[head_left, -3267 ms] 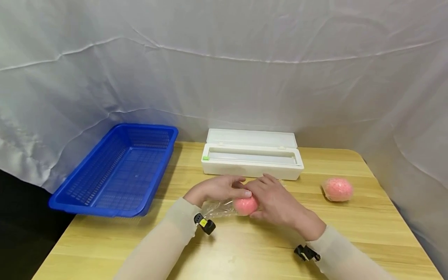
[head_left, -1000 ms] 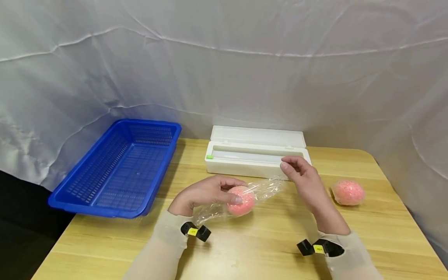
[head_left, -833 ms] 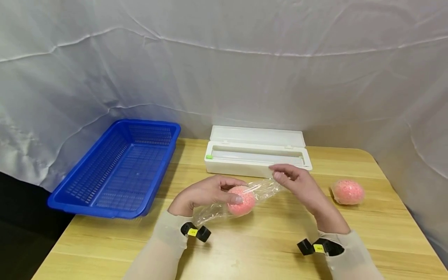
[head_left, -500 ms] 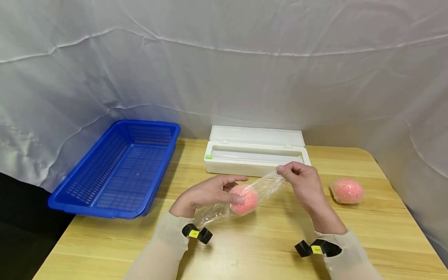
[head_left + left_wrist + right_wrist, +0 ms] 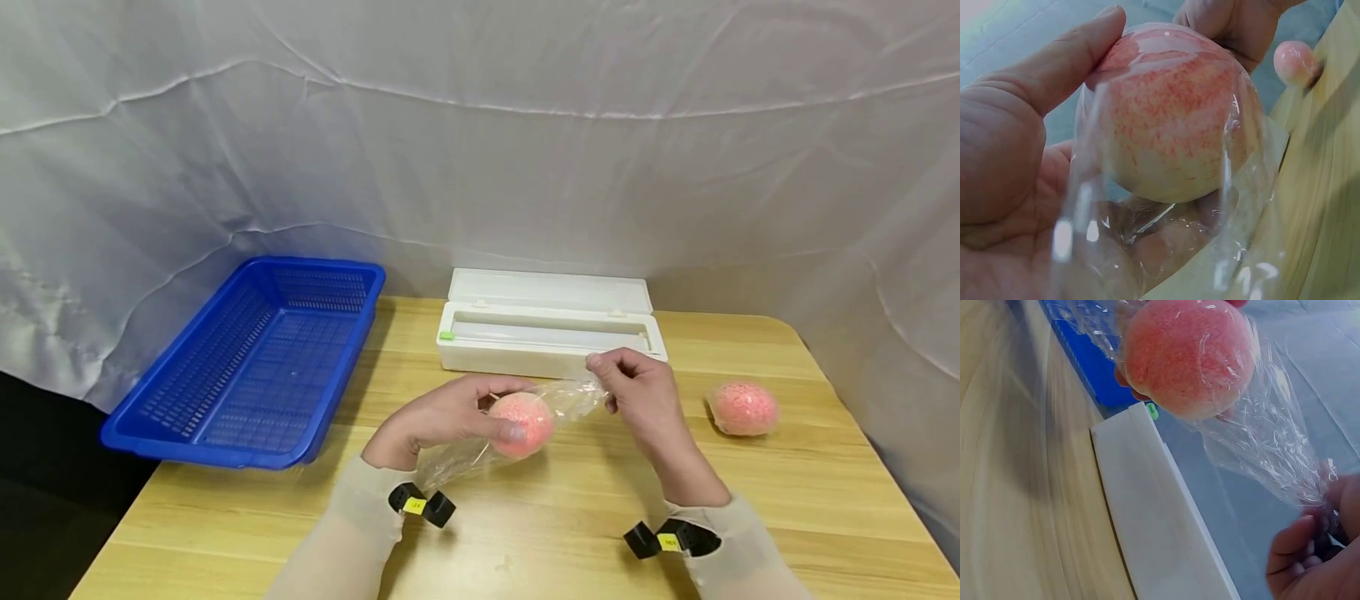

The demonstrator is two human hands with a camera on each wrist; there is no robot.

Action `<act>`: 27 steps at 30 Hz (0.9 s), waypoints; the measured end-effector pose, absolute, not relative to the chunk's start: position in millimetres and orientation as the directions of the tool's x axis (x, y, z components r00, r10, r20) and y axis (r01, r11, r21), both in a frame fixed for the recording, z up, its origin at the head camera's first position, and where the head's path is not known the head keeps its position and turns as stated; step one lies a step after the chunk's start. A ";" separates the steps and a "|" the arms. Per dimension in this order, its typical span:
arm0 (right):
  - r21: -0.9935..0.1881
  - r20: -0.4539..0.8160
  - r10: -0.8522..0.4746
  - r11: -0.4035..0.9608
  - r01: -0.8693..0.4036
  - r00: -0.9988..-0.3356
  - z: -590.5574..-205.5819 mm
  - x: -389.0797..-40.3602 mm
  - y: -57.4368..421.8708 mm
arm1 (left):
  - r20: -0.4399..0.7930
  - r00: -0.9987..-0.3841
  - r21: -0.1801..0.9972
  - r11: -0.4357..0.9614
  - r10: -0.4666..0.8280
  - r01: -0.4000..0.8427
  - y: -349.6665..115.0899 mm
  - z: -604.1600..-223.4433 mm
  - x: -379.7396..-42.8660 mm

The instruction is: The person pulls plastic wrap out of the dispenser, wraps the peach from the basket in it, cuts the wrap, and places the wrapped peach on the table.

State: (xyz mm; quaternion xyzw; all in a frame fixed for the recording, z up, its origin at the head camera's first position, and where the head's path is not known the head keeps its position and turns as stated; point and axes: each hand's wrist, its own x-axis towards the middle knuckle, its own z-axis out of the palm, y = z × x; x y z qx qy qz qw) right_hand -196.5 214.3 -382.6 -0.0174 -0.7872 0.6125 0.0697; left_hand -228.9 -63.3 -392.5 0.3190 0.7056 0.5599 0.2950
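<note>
A pink, speckled peach (image 5: 525, 425) is wrapped in clear cling film (image 5: 1229, 187), held just above the table. My left hand (image 5: 450, 412) grips it, thumb on the near side and fingers behind and under it. On the right, my right hand (image 5: 645, 400) pinches the gathered end of the film; in the right wrist view that end (image 5: 1319, 497) is bunched into a narrow twist between thumb and curled fingers. The film's other end hangs loose below the left hand. A second film-wrapped peach (image 5: 744, 408) lies on the table at the right.
Behind the hands stands a white cling film box (image 5: 517, 361), lid up, with a roll inside and a green slider at its left end. A blue plastic basket (image 5: 217, 458) occupies the left side of the wooden table (image 5: 510, 542). Grey cloth (image 5: 525, 183) hangs behind.
My right hand left the peach, moved out right, then took the film's right end between its fingers and gathered it narrower. The left hand keeps its grip on the peach, nearly still.
</note>
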 end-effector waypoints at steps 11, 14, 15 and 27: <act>-0.964 0.180 0.260 0.239 -0.117 -0.949 -378.4 -193.3 212.4 | -0.065 -0.620 0.983 0.156 0.782 0.094 -58.2 -389.1 -223.1; -0.982 0.119 0.266 0.176 -0.073 -0.957 -377.8 -194.8 210.5 | -0.058 -0.639 0.982 0.159 0.767 0.102 -58.0 -389.7 -222.9; -0.987 0.090 0.260 0.149 -0.052 -0.961 -377.6 -195.5 209.4 | -0.054 -0.648 0.982 0.159 0.760 0.105 -57.9 -390.1 -222.8; -0.992 -0.122 0.049 -0.031 0.120 -0.991 -385.6 -184.0 170.7 | -0.014 -0.698 0.983 0.139 0.716 0.123 -42.9 -389.3 -217.4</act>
